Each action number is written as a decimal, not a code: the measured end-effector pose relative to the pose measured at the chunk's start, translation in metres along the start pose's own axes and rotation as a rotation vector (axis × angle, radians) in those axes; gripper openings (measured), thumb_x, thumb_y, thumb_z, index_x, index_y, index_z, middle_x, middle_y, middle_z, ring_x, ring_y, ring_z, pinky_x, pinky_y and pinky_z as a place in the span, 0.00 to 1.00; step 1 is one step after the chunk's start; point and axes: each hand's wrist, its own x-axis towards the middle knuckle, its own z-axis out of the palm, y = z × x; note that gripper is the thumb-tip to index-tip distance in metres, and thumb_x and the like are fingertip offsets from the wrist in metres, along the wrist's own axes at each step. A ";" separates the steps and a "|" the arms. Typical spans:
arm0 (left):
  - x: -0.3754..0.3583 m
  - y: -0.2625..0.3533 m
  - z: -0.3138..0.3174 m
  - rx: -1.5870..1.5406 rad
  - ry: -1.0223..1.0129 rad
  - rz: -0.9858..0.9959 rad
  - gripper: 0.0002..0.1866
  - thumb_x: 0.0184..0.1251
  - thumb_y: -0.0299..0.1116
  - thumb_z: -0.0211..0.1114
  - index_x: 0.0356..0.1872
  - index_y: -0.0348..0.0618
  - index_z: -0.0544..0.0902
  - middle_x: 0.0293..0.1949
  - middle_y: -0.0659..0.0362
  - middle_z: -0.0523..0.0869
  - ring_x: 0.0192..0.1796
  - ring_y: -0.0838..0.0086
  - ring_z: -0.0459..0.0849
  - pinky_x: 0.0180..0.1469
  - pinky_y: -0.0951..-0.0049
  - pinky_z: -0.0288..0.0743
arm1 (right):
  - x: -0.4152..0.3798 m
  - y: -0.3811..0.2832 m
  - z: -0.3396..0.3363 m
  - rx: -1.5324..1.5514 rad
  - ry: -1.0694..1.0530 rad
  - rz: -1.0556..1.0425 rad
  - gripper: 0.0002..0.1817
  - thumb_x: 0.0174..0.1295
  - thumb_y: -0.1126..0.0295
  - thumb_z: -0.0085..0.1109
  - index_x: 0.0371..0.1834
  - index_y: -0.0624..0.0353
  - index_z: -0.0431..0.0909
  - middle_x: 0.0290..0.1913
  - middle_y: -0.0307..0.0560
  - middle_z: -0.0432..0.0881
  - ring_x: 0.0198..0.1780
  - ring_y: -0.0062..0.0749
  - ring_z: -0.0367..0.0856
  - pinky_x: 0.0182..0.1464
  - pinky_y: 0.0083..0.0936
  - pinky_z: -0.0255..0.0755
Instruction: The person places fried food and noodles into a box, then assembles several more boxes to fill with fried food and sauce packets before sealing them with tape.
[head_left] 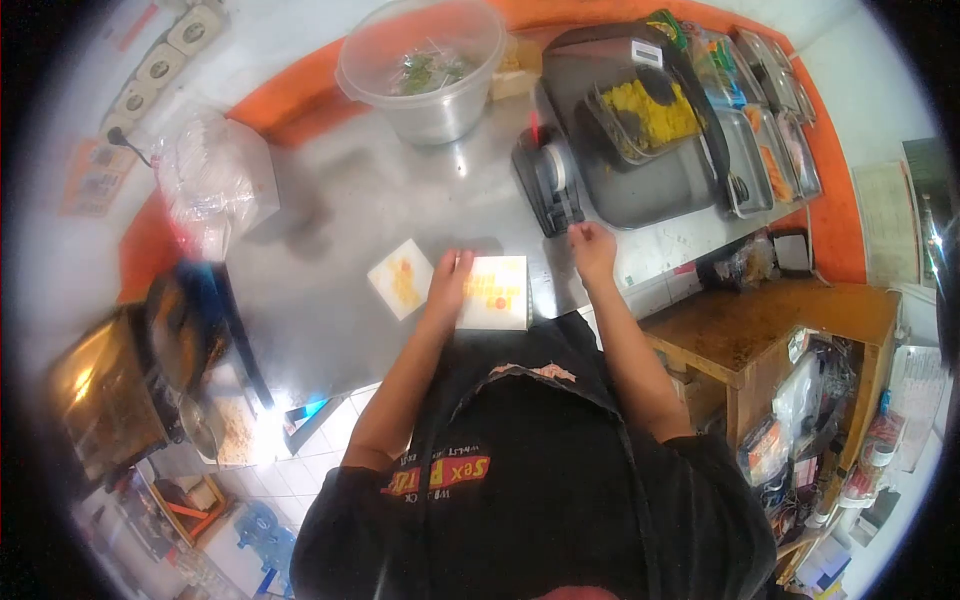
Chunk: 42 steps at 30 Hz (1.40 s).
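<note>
My left hand (pixel 449 287) is closed on the left side of a small white paper box (pixel 497 293) with orange and yellow print, at the table's front edge. Just left of it lies a second white box or card (pixel 401 279) with similar print, set at an angle. My right hand (pixel 594 252) is pinched at the front end of a black tape dispenser (pixel 547 190), where the tape comes off its roll (pixel 557 168). The clear strip between those fingertips is too fine to make out well.
A steel table (pixel 330 290) carries a clear tub (pixel 425 100) with green contents and a wrapped white stack (pixel 215 175). A dark tray (pixel 650 190) holds a container of yellow food (pixel 655 118). Metal trays (pixel 745 160) stand far right; a wooden shelf (pixel 770 325) is beside my right arm.
</note>
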 end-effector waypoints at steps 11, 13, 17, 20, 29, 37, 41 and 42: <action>0.005 0.091 -0.032 -0.106 -0.870 0.018 0.20 0.65 0.52 0.63 0.32 0.42 0.78 0.46 0.53 0.77 0.42 0.74 0.80 0.41 0.78 0.75 | -0.071 -0.150 -0.036 0.655 -0.905 0.230 0.09 0.59 0.69 0.65 0.39 0.58 0.77 0.35 0.34 0.80 0.34 0.15 0.74 0.36 0.14 0.67; 0.003 0.093 -0.028 -0.054 -0.957 0.035 0.20 0.64 0.51 0.64 0.31 0.42 0.79 0.47 0.53 0.75 0.43 0.74 0.78 0.42 0.78 0.74 | -0.083 -0.160 -0.031 0.777 -1.002 0.242 0.10 0.59 0.68 0.66 0.38 0.57 0.75 0.36 0.33 0.79 0.35 0.14 0.73 0.36 0.13 0.66; -0.007 0.088 -0.025 -0.115 -0.940 0.118 0.19 0.63 0.50 0.65 0.28 0.43 0.80 0.44 0.56 0.72 0.38 0.76 0.76 0.38 0.79 0.72 | -0.107 -0.132 -0.014 0.674 -1.158 0.246 0.11 0.59 0.66 0.67 0.33 0.54 0.72 0.32 0.32 0.77 0.32 0.13 0.72 0.33 0.13 0.64; -0.013 0.088 -0.030 -0.129 -0.897 0.163 0.18 0.63 0.49 0.66 0.29 0.43 0.80 0.43 0.58 0.71 0.38 0.77 0.75 0.38 0.79 0.72 | -0.107 -0.115 -0.013 0.626 -1.187 0.255 0.11 0.60 0.66 0.66 0.33 0.54 0.72 0.31 0.32 0.76 0.31 0.14 0.71 0.31 0.14 0.63; -0.001 0.101 -0.039 0.216 -0.723 0.177 0.14 0.70 0.43 0.58 0.35 0.41 0.79 0.42 0.62 0.72 0.44 0.79 0.73 0.49 0.78 0.68 | -0.083 -0.151 -0.008 0.278 -0.986 0.197 0.24 0.55 0.61 0.68 0.50 0.66 0.74 0.37 0.49 0.81 0.38 0.29 0.80 0.39 0.24 0.74; 0.009 0.057 -0.117 1.015 0.164 0.506 0.29 0.53 0.38 0.72 0.55 0.37 0.74 0.54 0.49 0.76 0.57 0.56 0.74 0.62 0.64 0.66 | -0.063 -0.094 -0.001 0.241 -0.854 0.355 0.27 0.54 0.59 0.68 0.51 0.67 0.74 0.44 0.54 0.81 0.41 0.34 0.81 0.42 0.27 0.74; -0.010 0.025 -0.134 1.067 0.088 0.247 0.35 0.44 0.38 0.78 0.54 0.35 0.73 0.55 0.44 0.75 0.59 0.54 0.73 0.63 0.61 0.66 | -0.053 -0.037 0.007 0.055 -0.600 0.193 0.20 0.56 0.62 0.65 0.45 0.65 0.76 0.43 0.53 0.82 0.39 0.35 0.81 0.41 0.28 0.74; -0.010 0.015 -0.135 0.959 0.128 0.233 0.40 0.40 0.40 0.79 0.57 0.33 0.73 0.56 0.43 0.75 0.60 0.53 0.73 0.62 0.60 0.67 | -0.052 -0.035 0.006 -0.124 -0.550 0.032 0.17 0.57 0.63 0.64 0.44 0.64 0.76 0.41 0.52 0.82 0.38 0.36 0.81 0.41 0.28 0.74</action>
